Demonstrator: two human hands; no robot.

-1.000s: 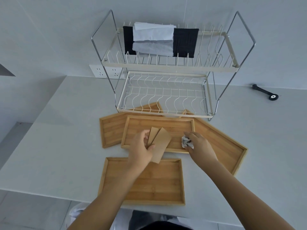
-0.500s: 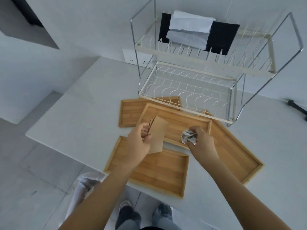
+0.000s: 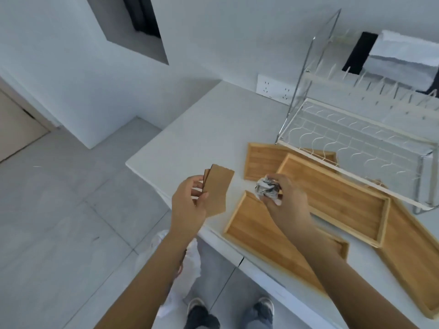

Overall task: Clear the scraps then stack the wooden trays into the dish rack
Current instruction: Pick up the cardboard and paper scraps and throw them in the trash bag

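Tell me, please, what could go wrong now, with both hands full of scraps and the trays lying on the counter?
1. The left hand pinches the cardboard pieces only at one edge; one could slip out and fall to the floor.
2. The nearest wooden tray seems to lie at the counter edge; an arm could knock it off.
3. The crumpled paper in the right hand may drop.

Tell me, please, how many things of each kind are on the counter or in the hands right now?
Wooden trays: 4
Brown card scraps: 2, in the left hand
Crumpled paper ball: 1, in the right hand
Dish rack: 1
Total: 8
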